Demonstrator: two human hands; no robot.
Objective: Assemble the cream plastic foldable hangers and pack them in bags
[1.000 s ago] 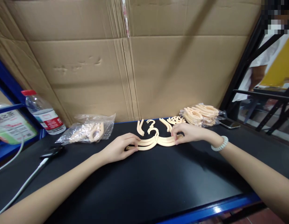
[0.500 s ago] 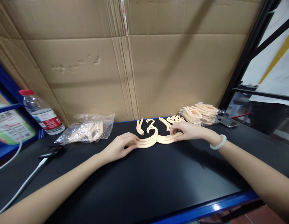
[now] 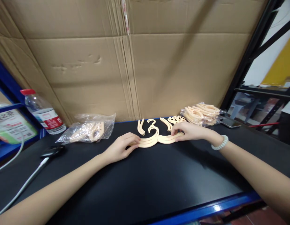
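A cream plastic clothes hanger [image 3: 148, 142] lies on the black tabletop, its hook pointing away from me and its two arms spread sideways. Fingers and thumb of my left hand [image 3: 123, 146] are closed on the end of its left arm. My right hand [image 3: 188, 131] pinches the end of the right arm. Just behind the hanger are loose hooks [image 3: 151, 122], a few curved hanger arms [image 3: 141, 127] on the left and more arms [image 3: 167, 124] on the right. A small heap of hooks [image 3: 176, 119] sits behind my right hand.
Clear bags of cream hanger parts lie at back left [image 3: 88, 131] and back right [image 3: 202, 114]. A phone [image 3: 230, 122] rests beside the right bag. At left stand a water bottle [image 3: 45, 114] and a black device [image 3: 52, 151] with a white cable. Cardboard [image 3: 88, 62] walls the back.
Both hands keep their hold on the hanger, which stays in place. Only a slight shift of the camera view shows.
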